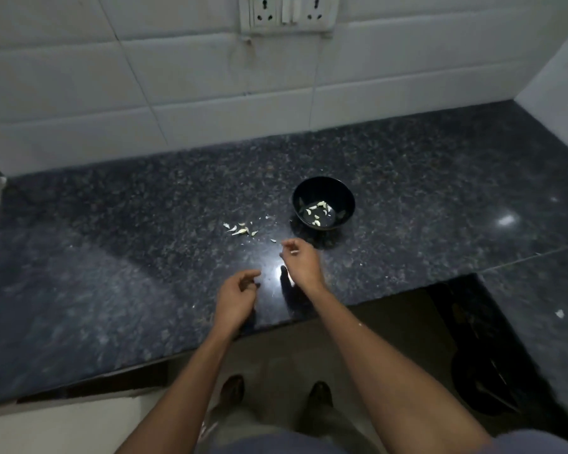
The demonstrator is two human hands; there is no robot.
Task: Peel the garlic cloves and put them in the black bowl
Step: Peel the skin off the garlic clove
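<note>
The black bowl [323, 202] stands on the dark granite counter [112, 257] and holds several pale peeled garlic cloves [317, 211]. Left of the bowl lies a small scatter of garlic cloves and skin bits [240, 229]. My right hand [300, 262] hovers just below and left of the bowl, pinching a small pale garlic piece [294, 252] at its fingertips. My left hand [238, 296] floats lower, near the counter's front edge, with its fingers loosely curled; nothing shows in it.
A white tiled wall with a socket panel [287, 13] rises behind the counter. The counter steps back at the right, where a dark bin [486, 381] stands on the floor. My feet [276, 391] are below the front edge.
</note>
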